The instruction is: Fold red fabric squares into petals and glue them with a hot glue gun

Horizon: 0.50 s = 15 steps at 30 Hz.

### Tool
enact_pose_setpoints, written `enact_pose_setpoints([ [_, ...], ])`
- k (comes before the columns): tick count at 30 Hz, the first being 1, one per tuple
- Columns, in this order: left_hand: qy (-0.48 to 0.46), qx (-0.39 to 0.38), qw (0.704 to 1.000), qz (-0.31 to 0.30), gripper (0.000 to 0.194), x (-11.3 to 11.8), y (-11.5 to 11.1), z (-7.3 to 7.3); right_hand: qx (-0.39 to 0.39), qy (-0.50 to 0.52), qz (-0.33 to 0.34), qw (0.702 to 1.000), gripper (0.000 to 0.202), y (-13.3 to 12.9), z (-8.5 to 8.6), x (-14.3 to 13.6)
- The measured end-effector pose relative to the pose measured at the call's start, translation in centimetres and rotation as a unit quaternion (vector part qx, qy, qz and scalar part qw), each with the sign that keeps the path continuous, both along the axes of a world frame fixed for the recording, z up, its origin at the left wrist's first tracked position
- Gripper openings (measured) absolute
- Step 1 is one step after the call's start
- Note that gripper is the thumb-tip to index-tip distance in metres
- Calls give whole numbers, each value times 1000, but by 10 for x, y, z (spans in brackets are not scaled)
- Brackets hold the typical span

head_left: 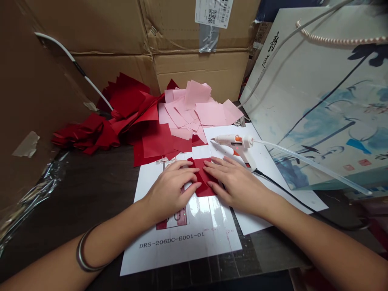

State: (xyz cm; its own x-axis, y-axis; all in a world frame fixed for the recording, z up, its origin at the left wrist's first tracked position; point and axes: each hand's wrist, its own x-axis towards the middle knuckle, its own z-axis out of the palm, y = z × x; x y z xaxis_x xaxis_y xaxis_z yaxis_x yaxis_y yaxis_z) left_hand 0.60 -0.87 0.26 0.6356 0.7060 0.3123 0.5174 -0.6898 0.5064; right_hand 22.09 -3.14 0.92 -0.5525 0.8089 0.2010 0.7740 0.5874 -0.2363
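Note:
A small red sheet (202, 178), which looks like paper or fabric with a fold or overlapping layer along it, lies in front of me. My left hand (176, 184) rests at its left edge, fingers bent and slightly apart, the tips touching it. From the other side my right hand (235, 182) lies over its right part with fingers stretched out and spread. Beneath is a white printed page (182, 254) with a picture partly covered by my left hand and wrist. Just beyond my right hand lies a white glue gun (235, 141) with a clear glue stick in its back.
Behind are a heap of red pieces (127, 101) and a pile of pink squares (194, 105). Cardboard boxes (200, 72) wall the back and left. A patterned paper bag (318, 101) stands at right. The glue gun's black cord (297, 202) crosses another white sheet (254, 220).

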Motion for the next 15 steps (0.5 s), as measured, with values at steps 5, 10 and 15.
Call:
enact_pose_setpoints([
  [5, 40, 6, 999, -7, 24, -1, 1, -2, 0, -5, 3, 1000, 41, 0, -1, 2],
  [10, 97, -1, 993, -71, 28, 0, 3, 0, -29, -17, 0, 999, 42, 0, 2, 1],
  [15, 139, 32, 986, -81, 28, 3, 1, 4, -40, -21, 0, 999, 44, 0, 3, 2],
])
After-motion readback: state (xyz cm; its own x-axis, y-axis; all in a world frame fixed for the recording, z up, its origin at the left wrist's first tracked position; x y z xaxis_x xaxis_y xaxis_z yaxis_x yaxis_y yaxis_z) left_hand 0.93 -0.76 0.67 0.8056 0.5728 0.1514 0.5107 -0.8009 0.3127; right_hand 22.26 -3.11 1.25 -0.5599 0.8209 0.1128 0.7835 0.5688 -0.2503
